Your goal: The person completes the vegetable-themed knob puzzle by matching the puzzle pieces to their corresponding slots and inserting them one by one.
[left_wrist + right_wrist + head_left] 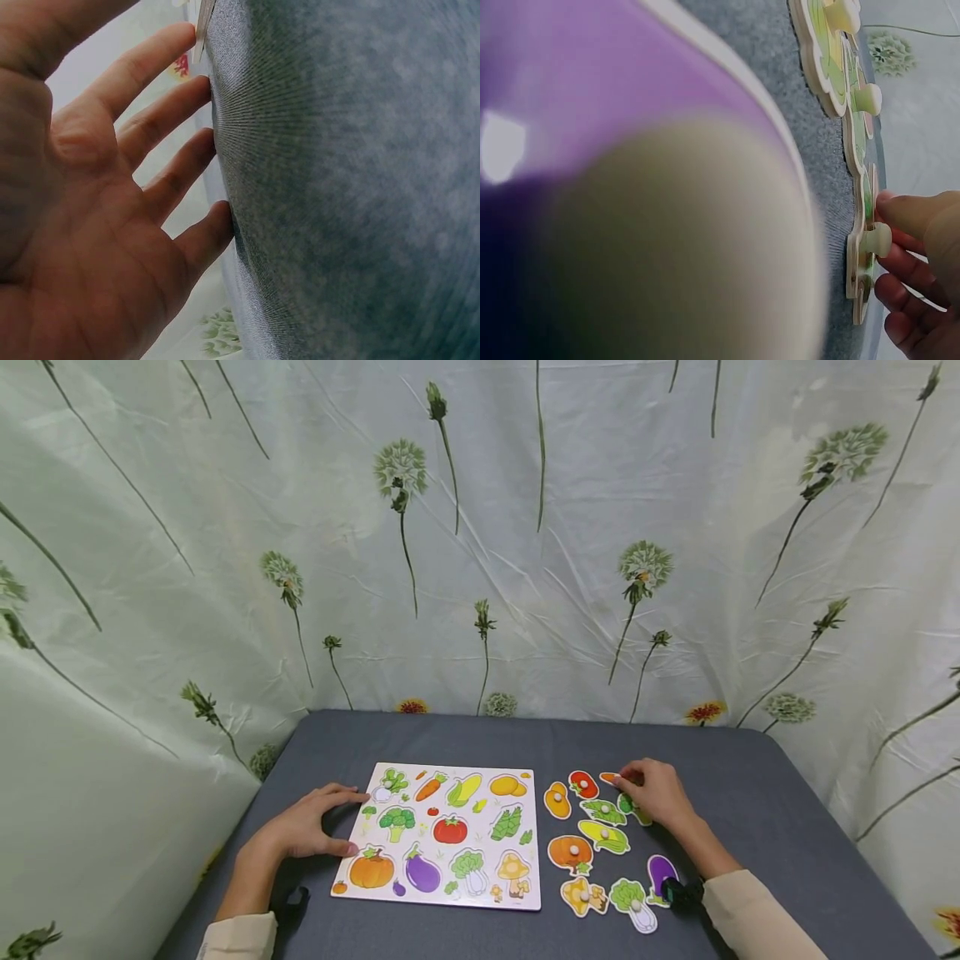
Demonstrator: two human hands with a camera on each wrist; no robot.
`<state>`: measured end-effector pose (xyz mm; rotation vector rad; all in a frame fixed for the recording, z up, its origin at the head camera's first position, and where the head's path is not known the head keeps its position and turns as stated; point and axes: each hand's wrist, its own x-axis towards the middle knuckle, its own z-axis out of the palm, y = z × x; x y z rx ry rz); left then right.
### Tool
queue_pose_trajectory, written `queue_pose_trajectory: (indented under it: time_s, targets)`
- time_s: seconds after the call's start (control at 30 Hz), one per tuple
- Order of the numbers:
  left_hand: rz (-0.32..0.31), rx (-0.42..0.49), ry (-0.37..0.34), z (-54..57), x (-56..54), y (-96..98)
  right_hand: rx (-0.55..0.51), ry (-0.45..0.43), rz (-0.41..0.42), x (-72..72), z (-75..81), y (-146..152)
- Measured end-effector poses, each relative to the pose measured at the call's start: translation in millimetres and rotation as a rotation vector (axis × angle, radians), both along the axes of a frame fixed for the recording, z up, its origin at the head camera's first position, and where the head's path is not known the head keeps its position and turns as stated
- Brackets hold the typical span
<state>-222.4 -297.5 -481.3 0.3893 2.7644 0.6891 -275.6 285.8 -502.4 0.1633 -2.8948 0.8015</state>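
Note:
My left hand [303, 821] is spread at the left edge of a white wooden vegetable puzzle board [435, 893], thumb and fingertips touching it. In the left wrist view, the fingers are spread and the fingertips reach the grey cloth. My right hand [657, 791] pinches a small carrot puzzle piece [607, 777] at the back of the loose pieces; the fingers partly cover it. Just under this hand lies the broccoli piece [628, 807], with a tomato piece [583, 785] to its left. An eggplant piece [577, 82] fills much of the right wrist view, its pale knob blurred.
Right of the board lie more knobbed pieces: potato [557, 800], pea pod [603, 812], corn [603, 837], pumpkin [571, 853], mushroom [577, 895] and cabbage [634, 906]. Grey cloth [450, 739] covers the table, and a floral curtain [525, 568] hangs behind.

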Motion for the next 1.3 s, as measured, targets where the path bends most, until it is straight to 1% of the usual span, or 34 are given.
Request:
queue_pose_trajectory:
  time_s: [0.13,0.3,0.47,0.6,0.97,1.07,1.2,1.3]
  targets:
    - [0.004,0.001,0.000,0.2,0.4,0.3,0.009,0.045,0.013,2.0,1.9,0.6]
    - [0.003,0.000,0.001,0.6,1.6,-0.3,0.044,0.110,0.029,5.4,4.4,1.3]
    - [-0.009,0.002,0.009,-0.8,1.8,-2.2,0.041,0.155,0.044,10.2,10.1,0.0]
    - [-0.011,0.005,0.010,-1.6,0.6,-2.7,0.036,0.186,0.059,11.2,15.6,-2.0]
    - [-0.012,0.012,0.005,-0.6,-0.9,1.1,0.009,0.197,0.064,12.6,22.4,-6.8]
    - [-0.026,0.012,0.019,-0.4,-1.9,0.6,0.000,0.209,0.065,11.5,22.9,-10.3]
    - [-0.034,0.015,0.022,0.0,-2.8,-0.2,-0.013,0.222,0.082,10.3,24.2,-16.9]
    - [-0.028,0.018,0.016,0.4,-3.2,0.0,-0.018,0.226,0.099,8.6,27.1,-22.8]
